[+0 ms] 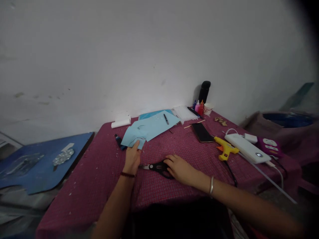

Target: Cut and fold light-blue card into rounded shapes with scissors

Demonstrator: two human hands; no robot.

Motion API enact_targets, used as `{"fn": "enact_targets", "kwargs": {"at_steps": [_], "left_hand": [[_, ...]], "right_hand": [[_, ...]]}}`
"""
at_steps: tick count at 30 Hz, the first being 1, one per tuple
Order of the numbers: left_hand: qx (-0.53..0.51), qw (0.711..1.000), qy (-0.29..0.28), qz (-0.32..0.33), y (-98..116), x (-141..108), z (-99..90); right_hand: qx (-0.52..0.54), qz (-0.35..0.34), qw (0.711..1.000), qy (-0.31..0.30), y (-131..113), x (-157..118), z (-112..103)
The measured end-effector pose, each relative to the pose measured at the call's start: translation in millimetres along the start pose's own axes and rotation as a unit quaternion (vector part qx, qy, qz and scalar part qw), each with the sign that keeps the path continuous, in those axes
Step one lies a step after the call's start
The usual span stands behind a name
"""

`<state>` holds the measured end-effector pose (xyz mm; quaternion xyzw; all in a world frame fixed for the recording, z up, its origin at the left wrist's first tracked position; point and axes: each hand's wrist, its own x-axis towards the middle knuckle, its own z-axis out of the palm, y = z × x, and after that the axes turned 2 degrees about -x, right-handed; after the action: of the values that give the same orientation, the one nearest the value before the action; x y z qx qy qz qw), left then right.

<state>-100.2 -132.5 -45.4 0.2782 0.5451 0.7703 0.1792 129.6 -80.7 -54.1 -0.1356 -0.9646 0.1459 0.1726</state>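
Observation:
My left hand [133, 156] is closed on the near edge of a light blue paper sheet [134, 134], which has dark curved lines on it. Another light blue sheet [157, 124] lies behind it with a pen [165, 119] on top. At the handles of black-handled scissors [159, 167] is my right hand [178, 168], its fingers curled over the loops. The scissors lie low over the tabletop, blades pointing left toward my left wrist, and the blade tips are partly hidden there. A dark blue bottle-like item [119, 140] sits just left of the paper.
On the right of the pink checked tablecloth [99, 186] are a phone [202, 132], a yellow glue gun [226, 149], a white power bank [246, 147] and a purple socket block [270, 146]. Small bottles [199, 108] and a paper cup [208, 109] stand by the wall.

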Motion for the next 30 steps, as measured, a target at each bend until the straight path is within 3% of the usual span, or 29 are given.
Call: {"fn": "enact_targets", "kwargs": {"at_steps": [7,11,14,16,20,25,30], "left_hand": [[-0.124,0.990,0.045,-0.043,8,1,-2.0],[-0.192,0.980,0.027,-0.054,35,-7,3.5],[-0.218,0.975,-0.021,-0.032,64,-21,11.5],[-0.207,0.977,-0.043,-0.014,82,-33,14.9],[-0.170,0.985,-0.015,-0.015,101,-63,13.5],[-0.146,0.988,-0.010,-0.055,98,-100,13.1],[-0.155,0.982,0.000,-0.110,91,-129,23.7]], "right_hand": [[-0.053,-0.013,0.998,-0.036,-21,-5,-2],[-0.027,0.029,0.996,-0.078,-16,5,-10],[0.074,0.055,0.990,-0.106,-5,5,-22],[0.190,0.078,0.972,-0.116,3,-2,-29],[0.428,0.100,0.894,-0.090,5,-40,-38],[0.509,0.075,0.854,-0.082,-24,-87,-43],[0.575,0.079,0.812,-0.056,-48,-93,-35]]}}
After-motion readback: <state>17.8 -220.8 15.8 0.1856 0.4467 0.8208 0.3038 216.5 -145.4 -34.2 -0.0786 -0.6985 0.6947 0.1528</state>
